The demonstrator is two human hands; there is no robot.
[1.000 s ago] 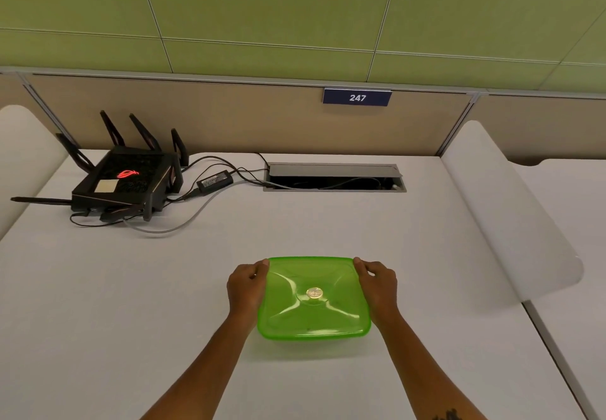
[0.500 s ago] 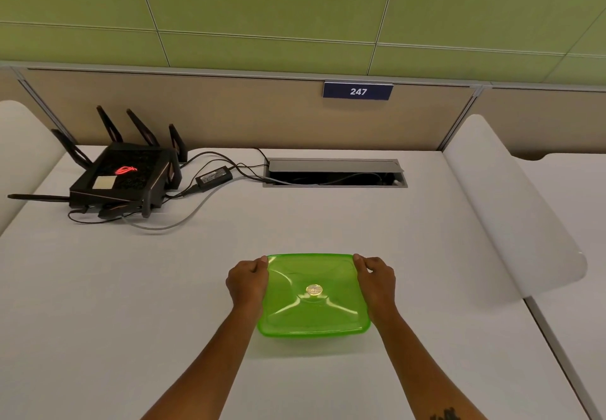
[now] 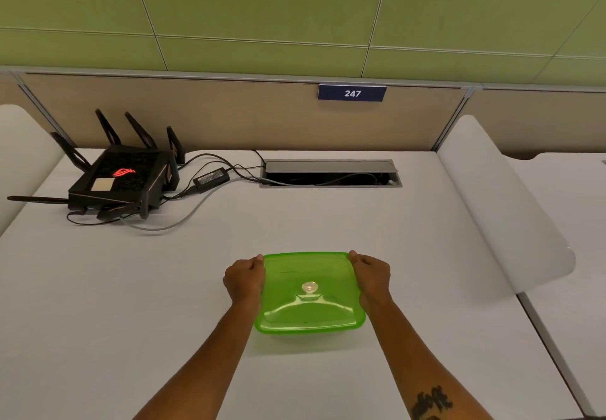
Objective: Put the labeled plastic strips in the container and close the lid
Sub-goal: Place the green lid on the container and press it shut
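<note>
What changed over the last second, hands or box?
Almost nothing. The left hand and right hand grip the same two sides of the green lid, fingertips shifted slightly toward its far corners. The box has not moved on the table; router and cables as before.

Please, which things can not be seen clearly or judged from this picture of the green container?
- Labeled strips: head view, none visible; the tinted lid hides whatever lies inside the container.
- Lid seal: left hand and right hand cover both side edges, so whether it is snapped shut cannot be told.
- Forearm tattoo: cut off by the bottom edge.
- Power adapter label: too small.
</note>
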